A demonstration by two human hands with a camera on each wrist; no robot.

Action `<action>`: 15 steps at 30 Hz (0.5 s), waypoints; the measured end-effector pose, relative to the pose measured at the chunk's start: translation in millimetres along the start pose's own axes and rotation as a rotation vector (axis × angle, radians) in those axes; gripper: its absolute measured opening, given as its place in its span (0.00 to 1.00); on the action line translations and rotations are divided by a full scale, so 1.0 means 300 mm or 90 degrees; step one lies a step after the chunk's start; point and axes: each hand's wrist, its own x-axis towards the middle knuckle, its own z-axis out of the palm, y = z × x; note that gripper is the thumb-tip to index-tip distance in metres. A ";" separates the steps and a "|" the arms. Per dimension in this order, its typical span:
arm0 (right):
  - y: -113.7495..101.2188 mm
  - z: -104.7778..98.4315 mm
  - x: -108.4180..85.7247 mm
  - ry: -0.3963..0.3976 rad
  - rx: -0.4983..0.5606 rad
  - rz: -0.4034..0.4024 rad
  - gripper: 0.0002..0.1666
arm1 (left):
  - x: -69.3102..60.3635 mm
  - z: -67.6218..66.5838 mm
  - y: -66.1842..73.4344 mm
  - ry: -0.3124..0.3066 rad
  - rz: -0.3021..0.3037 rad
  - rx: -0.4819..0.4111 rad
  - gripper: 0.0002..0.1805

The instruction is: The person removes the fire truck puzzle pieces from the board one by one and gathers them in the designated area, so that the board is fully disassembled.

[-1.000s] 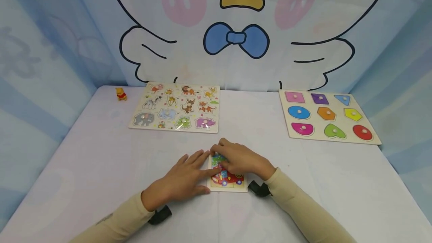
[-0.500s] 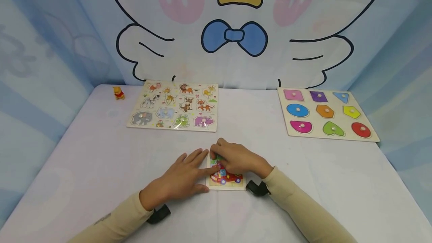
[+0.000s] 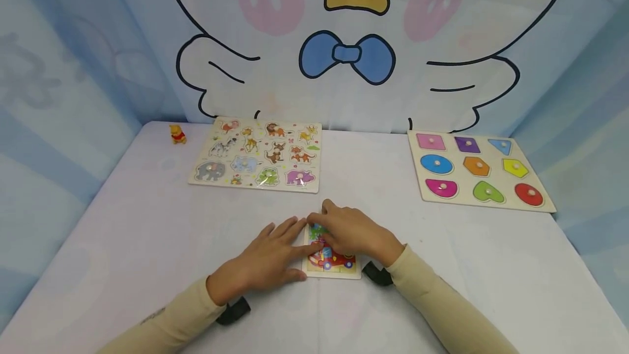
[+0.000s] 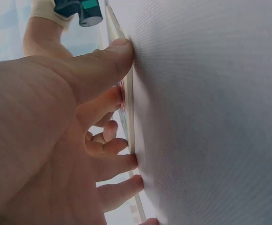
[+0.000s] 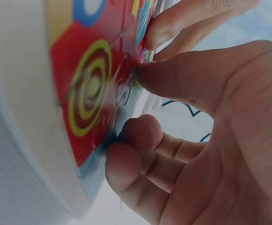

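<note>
Well inside the tabletop's [image 3: 123, 234] far edge, the left hand [image 3: 267, 258], fingers spread, touches 1 red-car puzzle [image 3: 332, 261]; the right hand [image 3: 352, 232] curls against it, pinch unclear.

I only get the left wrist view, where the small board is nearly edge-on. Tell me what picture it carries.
Observer: A red vehicle is printed on the small board.
Operator: Describe the print beside the right hand.
Observer: The right wrist view shows a yellow-ringed circle on red there.
Operator: Now name what lies farther back, on the right.
Observer: A larger board of coloured shapes, among them a red circle at its near right corner.
</note>
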 end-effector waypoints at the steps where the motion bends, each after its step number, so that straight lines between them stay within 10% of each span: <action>1: 0.000 0.001 -0.001 0.000 -0.004 0.000 0.23 | 0.001 0.001 0.001 -0.002 -0.001 0.000 0.33; 15: 0.021 0.005 0.007 -0.014 0.034 -0.015 0.26 | 0.002 0.003 0.009 -0.019 -0.017 0.009 0.33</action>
